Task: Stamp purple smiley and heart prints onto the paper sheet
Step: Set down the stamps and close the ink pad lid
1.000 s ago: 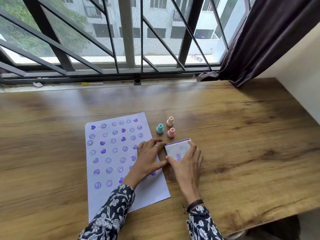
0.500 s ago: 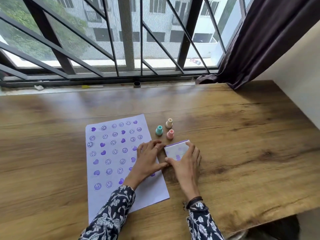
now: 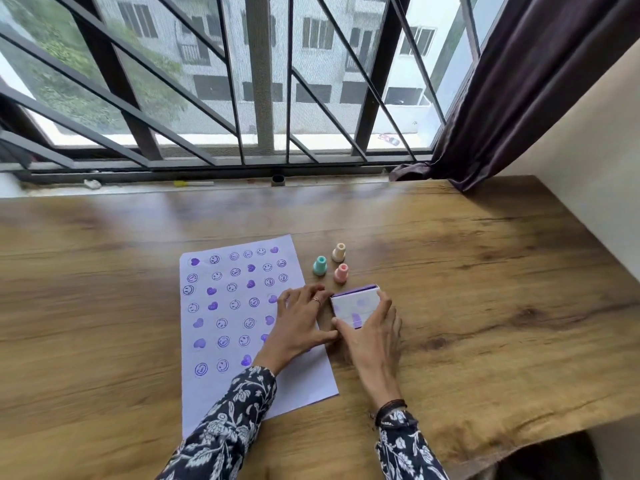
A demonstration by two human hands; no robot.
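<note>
Here we are at a broad wooden surface (image 3: 467, 289) under a barred window (image 3: 242, 81), a dark curtain (image 3: 519, 81) bunched at the right. On the surface lies the paper sheet (image 3: 242, 323), pale lilac, long edge running away from the person, already filled with rows of purple smiley and heart prints (image 3: 225, 306) across most of its upper part (the near strip by the sleeve is bare). Its right edge sits just beside the ink pad.

Now the hands! The left hand (image 3: 299, 327) lies flat, palm down, over the right edge of the paper sheet, fingers spread and covering some prints, thumb reaching across to the near left corner of the ink pad (image 3: 355, 304). Its grip is wide, closed on nothing. The right hand (image 3: 372, 336) rests on the surface just right of the sheet, thumb on the pad's near edge and fingers (image 3: 384, 299) wrapped up its right side, so its grip holds the ink pad. That pad is a small white box smudged with purple, a purple strip along its far edge, and I cannot tell whether its lid is fully down.

Behind the pad, near the sheet's upper right, stand three little stamps, all upright and apart from the hands: the teal stamp (image 3: 319, 265), the pink stamp (image 3: 341, 273) just beside it, the beige stamp (image 3: 339, 252) farthest back. Both forearms wear dark floral sleeves (image 3: 235, 420).
</note>
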